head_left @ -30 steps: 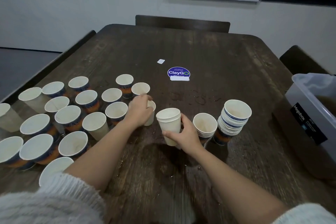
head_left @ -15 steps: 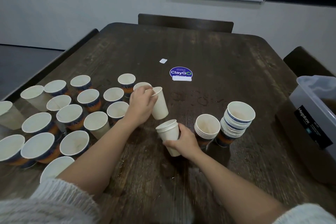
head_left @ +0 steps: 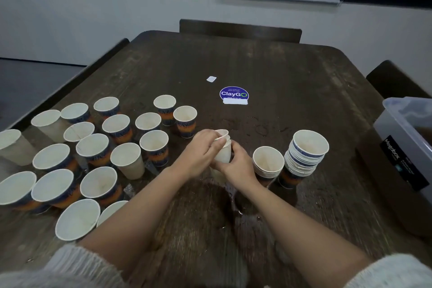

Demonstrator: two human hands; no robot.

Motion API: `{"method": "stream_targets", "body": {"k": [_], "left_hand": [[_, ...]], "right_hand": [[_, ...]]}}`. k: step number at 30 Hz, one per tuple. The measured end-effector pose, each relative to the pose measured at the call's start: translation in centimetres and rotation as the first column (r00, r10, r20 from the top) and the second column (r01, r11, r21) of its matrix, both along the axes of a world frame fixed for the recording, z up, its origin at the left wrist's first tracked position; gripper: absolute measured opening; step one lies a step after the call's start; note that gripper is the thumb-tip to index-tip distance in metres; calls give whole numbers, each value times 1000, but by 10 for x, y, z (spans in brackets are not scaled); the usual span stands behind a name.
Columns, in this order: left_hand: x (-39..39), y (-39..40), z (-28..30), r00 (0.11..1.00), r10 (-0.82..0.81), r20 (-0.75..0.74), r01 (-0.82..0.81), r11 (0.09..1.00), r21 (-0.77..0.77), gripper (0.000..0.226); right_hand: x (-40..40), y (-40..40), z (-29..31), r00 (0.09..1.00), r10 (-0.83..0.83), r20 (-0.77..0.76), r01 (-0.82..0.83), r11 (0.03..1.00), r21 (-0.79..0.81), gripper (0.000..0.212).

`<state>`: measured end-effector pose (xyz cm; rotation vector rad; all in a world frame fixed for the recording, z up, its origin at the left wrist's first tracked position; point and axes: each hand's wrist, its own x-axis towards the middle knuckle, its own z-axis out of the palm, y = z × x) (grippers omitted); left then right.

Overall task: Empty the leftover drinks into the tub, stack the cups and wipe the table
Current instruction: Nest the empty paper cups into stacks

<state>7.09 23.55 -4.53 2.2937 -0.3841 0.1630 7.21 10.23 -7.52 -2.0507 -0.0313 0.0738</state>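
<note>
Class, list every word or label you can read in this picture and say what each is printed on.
"ClayGO": on the round blue sticker on the table; its smaller lines are too small to read.
"Megabox": on the black label on the grey tub; its other print is too blurred.
The cups' printed bands are unreadable.

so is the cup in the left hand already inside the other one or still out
Partly in. The left hand holds the plain cup with its base inside the cup gripped by the right hand; its rim sits above the lower rim.
</note>
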Motion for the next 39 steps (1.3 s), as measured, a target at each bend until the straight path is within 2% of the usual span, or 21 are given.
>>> {"method": "stream_targets", "body": {"k": [4,6,9,10,12,13,15,17,19,21,22,23,27,29,31,33,35,37,39], "left_hand": [[-6,5,1,1000,5,-29,-5,1000,13,50],[-8,16,6,999,34,-4,-34,999,-41,55],[-8,50,14,961,267,69,-262,962,-74,56],[-8,65,14,922,380,68,-381,925,-8,56],[-9,93,11,824,567,11,-554,801,224,68],[-13,104,8,789,613,-38,-561,745,362,78],[-22,118,2,758,638,-139,-462,675,575,92],[-30,126,-9,726,656,-204,-370,624,689,96],[-35,130,-19,717,672,-184,-350,576,738,83],[-39,131,-26,748,655,-103,-387,556,735,47],[-42,131,-26,752,655,-70,-423,561,711,33],[-44,131,-26,746,663,-52,-462,573,677,28],[-54,125,-12,715,698,48,-609,587,533,32],[-60,117,-1,694,709,125,-694,612,380,32],[-64,105,13,705,689,167,-707,669,227,32],[-64,93,25,763,621,179,-644,756,120,33],[-65,80,35,847,496,193,-512,858,44,42],[-67,67,38,921,328,209,-345,937,51,55],[-70,54,33,962,175,209,-203,972,119,64]], "right_hand": [[-8,4,0,999,41,-35,-41,999,-1,70],[-12,6,1,998,49,-28,-49,999,-5,68],[-18,5,1,998,64,-26,-65,998,-25,64],[-21,3,1,996,79,-45,-80,997,-25,66],[-24,-1,1,991,99,-89,-101,995,-19,72],[-26,-2,1,990,103,-101,-105,994,-16,73],[-29,-3,1,988,109,-107,-111,994,-16,75],[-33,-2,2,987,112,-119,-113,994,-6,76],[-35,-1,2,986,116,-121,-116,993,7,76],[-38,-1,1,986,119,-119,-120,993,2,76],[-40,0,1,985,121,-122,-122,993,-3,76],[-41,0,1,984,125,-127,-127,992,-4,75],[-50,2,-2,976,150,-158,-152,988,-1,75],[-54,3,-5,973,157,-169,-162,987,-17,75],[-60,6,-6,972,165,-165,-174,984,-38,75],[-65,8,-6,971,181,-160,-191,980,-55,75],[-70,9,-3,969,205,-138,-216,974,-69,74],[-73,9,-1,972,211,-106,-220,973,-74,72],[-76,8,7,980,187,-75,-190,981,-43,67]]}}
